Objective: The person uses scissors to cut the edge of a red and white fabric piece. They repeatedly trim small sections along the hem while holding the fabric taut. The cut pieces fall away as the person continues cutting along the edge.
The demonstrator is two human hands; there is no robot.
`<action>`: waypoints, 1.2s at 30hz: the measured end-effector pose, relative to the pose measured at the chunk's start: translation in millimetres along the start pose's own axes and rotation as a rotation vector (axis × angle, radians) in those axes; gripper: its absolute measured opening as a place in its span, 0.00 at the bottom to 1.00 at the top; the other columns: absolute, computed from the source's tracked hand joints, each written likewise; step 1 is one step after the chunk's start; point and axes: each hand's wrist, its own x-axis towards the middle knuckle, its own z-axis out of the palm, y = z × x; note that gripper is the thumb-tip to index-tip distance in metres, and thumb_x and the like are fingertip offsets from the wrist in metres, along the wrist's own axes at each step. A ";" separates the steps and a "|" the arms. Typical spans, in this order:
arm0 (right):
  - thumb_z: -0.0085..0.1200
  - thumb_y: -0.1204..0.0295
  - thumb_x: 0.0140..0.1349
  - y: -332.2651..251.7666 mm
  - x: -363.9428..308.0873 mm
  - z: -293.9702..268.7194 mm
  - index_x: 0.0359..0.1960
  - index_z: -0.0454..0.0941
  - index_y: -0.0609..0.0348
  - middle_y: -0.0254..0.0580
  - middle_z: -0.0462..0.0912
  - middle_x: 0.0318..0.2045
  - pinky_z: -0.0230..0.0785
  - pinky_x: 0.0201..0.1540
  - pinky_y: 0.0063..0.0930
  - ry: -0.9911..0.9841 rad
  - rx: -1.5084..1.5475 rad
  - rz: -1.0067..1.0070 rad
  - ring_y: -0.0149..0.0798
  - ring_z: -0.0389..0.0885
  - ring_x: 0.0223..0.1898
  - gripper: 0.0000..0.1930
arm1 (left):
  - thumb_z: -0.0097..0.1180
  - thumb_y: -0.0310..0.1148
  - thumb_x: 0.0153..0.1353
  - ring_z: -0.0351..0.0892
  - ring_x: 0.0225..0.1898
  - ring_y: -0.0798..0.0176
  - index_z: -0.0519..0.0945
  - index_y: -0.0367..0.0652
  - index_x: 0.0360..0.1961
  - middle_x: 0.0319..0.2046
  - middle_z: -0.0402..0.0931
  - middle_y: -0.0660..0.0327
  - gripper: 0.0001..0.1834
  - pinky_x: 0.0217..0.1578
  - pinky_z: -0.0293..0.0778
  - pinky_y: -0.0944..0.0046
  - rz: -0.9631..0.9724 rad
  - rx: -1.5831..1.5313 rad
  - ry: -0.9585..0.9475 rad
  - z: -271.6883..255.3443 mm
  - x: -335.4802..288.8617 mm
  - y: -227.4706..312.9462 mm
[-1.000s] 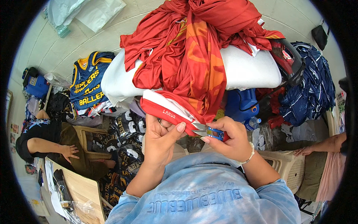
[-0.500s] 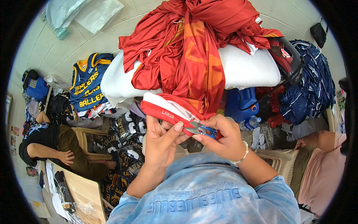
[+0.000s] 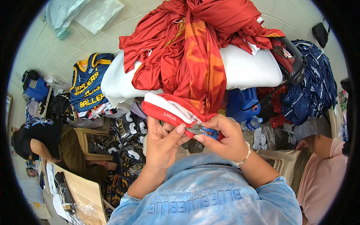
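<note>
My left hand (image 3: 162, 144) pinches the edge of a red garment (image 3: 159, 111) between thumb and fingers. The edge is folded, with white lining and small white print showing. In my right hand (image 3: 228, 138) is a pair of thread snips (image 3: 209, 131) with blue handles. Their metal blades point left and lie against the red edge, close to my left thumb. Whether the blades touch a thread is too small to tell. The garment joins a heap of shiny red cloth with orange patterns (image 3: 202, 67) in front of me.
Beneath the red heap is a white padded surface (image 3: 251, 69). A blue jug (image 3: 242, 105) and plastic bottle (image 3: 253, 123) stand at its right. Navy garments (image 3: 311, 82) hang far right; a navy-yellow jersey (image 3: 90, 82) lies left. People sit at both sides, near a wooden board (image 3: 82, 187).
The snips have shifted slightly at the red edge, while my hands stay nearly in place. The person on the left has bent lower, and the person on the right has shifted a little.
</note>
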 end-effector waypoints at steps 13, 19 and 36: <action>0.66 0.70 0.53 2.3 -1.6 -3.3 0.35 0.73 0.62 0.39 0.79 0.25 0.68 0.28 0.22 -0.034 0.012 0.034 0.28 0.77 0.25 0.14 | 0.53 0.17 0.58 0.81 0.42 0.60 0.49 0.45 0.65 0.43 0.76 0.55 0.37 0.42 0.83 0.56 0.031 0.084 0.028 -0.6 -2.3 -3.5; 0.64 0.74 0.55 13.2 -8.1 8.8 0.38 0.72 0.60 0.26 0.74 0.24 0.60 0.28 0.15 -0.067 0.591 0.310 0.18 0.67 0.26 0.13 | 0.53 0.18 0.59 0.80 0.43 0.62 0.52 0.44 0.64 0.43 0.76 0.56 0.34 0.40 0.82 0.60 0.067 0.124 0.021 -1.2 -1.7 -4.2; 0.66 0.73 0.53 8.3 -8.0 1.8 0.36 0.73 0.61 0.34 0.79 0.26 0.66 0.29 0.17 -0.034 0.214 0.066 0.21 0.73 0.27 0.14 | 0.52 0.19 0.60 0.81 0.44 0.61 0.57 0.43 0.61 0.44 0.77 0.56 0.29 0.45 0.81 0.57 0.046 0.019 0.048 -2.5 0.0 4.8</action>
